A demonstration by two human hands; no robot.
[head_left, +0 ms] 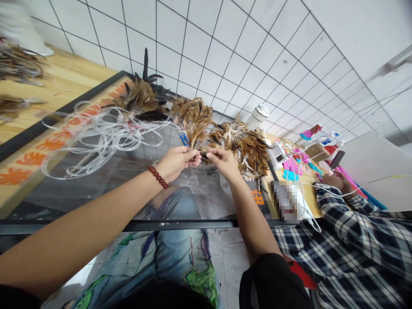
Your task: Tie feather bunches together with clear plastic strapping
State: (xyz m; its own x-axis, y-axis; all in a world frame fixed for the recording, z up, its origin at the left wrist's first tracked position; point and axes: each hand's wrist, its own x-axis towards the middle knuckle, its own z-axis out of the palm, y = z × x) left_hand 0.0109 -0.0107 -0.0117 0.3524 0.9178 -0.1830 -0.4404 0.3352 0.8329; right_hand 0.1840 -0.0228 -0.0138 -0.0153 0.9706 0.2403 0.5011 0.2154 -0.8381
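Landmark: glass table, black-framed, seen from above the person's lap. Over its left end lies a loose tangle of clear strips, well apart from both hands. At its far left corner sits a dark feather bunch, quills sticking up. Left hand, with a bead bracelet on the wrist, is raised above the table's middle; thumb and fingers are closed in a pinch on the left end of the feather tuft. The tuft hangs over the table's middle, between the two hands. Its bound base runs left to right from one pinch to the other, while the plumes fan up and away from the person toward the table's far edge. Right hand mirrors the left, fingertips pinching the right end of the same base, nearly touching the left fingertips. Neither hand is nearer than the other; both meet at the base. Just behind the right hand, at the table's far right corner, is a big feather heap, with a white cup beyond it. Past the table's right end, a co-worker's hand in a plaid sleeve rests among bright bits on another surface.
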